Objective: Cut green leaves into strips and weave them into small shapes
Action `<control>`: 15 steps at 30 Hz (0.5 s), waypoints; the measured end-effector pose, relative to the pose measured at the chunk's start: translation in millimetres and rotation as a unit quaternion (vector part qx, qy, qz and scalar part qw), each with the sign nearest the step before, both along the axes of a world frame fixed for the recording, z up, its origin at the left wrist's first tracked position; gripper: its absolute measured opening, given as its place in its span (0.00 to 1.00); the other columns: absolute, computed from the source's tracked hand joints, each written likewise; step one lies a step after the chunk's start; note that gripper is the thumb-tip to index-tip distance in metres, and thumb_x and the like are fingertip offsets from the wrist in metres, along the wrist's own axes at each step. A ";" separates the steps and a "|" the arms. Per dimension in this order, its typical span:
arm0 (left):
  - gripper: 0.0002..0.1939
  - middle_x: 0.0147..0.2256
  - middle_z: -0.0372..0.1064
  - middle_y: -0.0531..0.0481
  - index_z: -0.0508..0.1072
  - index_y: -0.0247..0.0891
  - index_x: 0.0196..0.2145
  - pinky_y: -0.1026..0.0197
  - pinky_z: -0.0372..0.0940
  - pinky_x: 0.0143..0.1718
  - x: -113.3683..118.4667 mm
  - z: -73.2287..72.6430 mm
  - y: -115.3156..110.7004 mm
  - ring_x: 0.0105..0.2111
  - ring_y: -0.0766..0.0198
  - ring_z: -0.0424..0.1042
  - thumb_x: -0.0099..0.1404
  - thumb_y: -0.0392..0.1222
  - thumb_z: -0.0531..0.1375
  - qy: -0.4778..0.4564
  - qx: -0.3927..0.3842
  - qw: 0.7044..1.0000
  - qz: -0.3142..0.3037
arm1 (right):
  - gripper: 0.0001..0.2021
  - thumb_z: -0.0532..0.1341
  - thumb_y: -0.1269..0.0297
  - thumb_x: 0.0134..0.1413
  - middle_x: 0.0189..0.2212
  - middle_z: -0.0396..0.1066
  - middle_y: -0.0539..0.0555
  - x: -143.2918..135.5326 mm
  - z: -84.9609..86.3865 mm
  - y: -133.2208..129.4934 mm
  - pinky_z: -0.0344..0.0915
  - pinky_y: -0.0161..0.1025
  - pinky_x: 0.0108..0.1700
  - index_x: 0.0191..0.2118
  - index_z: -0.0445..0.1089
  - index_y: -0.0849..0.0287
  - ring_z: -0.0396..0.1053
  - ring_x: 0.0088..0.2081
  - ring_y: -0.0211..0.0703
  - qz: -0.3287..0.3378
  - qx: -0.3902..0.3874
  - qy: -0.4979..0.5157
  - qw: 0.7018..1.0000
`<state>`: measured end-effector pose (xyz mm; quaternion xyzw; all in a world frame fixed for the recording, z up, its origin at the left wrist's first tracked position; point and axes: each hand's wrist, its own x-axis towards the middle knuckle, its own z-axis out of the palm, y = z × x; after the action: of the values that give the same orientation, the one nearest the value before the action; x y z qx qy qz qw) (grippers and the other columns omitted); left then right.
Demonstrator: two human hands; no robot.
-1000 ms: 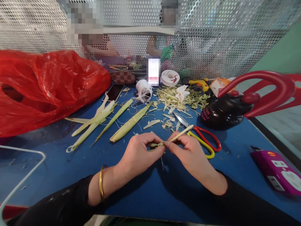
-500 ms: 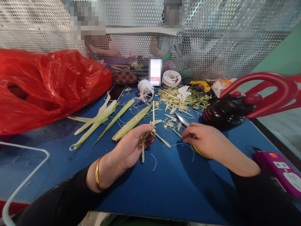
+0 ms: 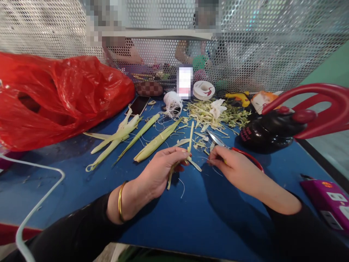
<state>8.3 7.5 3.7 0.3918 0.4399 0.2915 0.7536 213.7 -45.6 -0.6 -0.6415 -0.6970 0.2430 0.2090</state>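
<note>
My left hand [image 3: 166, 165] is closed, pinching a narrow pale-green corn husk strip [image 3: 191, 136] that stands up from the fingertips. A folded lower end of husk hangs below the palm. My right hand [image 3: 227, 160] is closed in a pinch at a thin white thread [image 3: 216, 171], whose loose end trails onto the table. Scissors [image 3: 215, 139] lie by that hand, blades pointing away and a red handle partly hidden behind it. Ahead of my left hand are a husk piece [image 3: 156, 143] and a short husk scrap [image 3: 195, 165].
More husks [image 3: 117, 136] lie at left near a red plastic bag [image 3: 65, 98]. Thread bundle [image 3: 173, 103], ribbon spool [image 3: 204, 90], phone [image 3: 138, 106] and husk scraps [image 3: 204, 112] stand at back. A black pot-like object with red handles [image 3: 268, 133] and purple power strip [image 3: 327, 198] are at right.
My right hand has drawn slightly back at the thread, uncovering the red scissor handle. The husk strip in my left hand now leans a little to the right. The view has shifted slightly.
</note>
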 end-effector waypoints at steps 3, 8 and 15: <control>0.08 0.34 0.73 0.49 0.77 0.35 0.29 0.67 0.61 0.29 1.3 -0.4 -4.6 0.28 0.70 0.68 0.53 0.43 0.67 0.012 0.029 0.998 -0.055 | 0.08 0.53 0.67 0.61 0.26 0.72 0.49 -7.9 2.7 -2.4 0.65 0.40 0.38 0.30 0.62 0.54 0.71 0.31 0.41 0.001 -0.060 0.189 0.980; 0.08 0.40 0.73 0.45 0.75 0.35 0.23 0.65 0.64 0.33 0.7 -0.4 -7.8 0.44 0.59 0.69 0.56 0.41 0.64 0.004 0.076 0.989 -0.126 | 0.08 0.58 0.61 0.61 0.23 0.69 0.47 -18.6 2.0 -5.1 0.68 0.38 0.34 0.31 0.64 0.57 0.71 0.27 0.38 0.018 -0.152 0.350 0.924; 0.07 0.26 0.73 0.51 0.76 0.35 0.27 0.64 0.64 0.34 1.8 -5.0 -7.3 0.28 0.67 0.71 0.55 0.42 0.66 0.049 0.068 0.985 -0.153 | 0.12 0.63 0.55 0.55 0.26 0.70 0.48 -24.0 0.0 -6.3 0.68 0.37 0.31 0.32 0.67 0.59 0.69 0.24 0.35 -0.006 -0.188 0.429 0.884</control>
<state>10.1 0.2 -1.4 0.5186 0.3904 0.1825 0.7384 189.7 -51.9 -0.6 -0.5059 -0.4769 0.6198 0.3640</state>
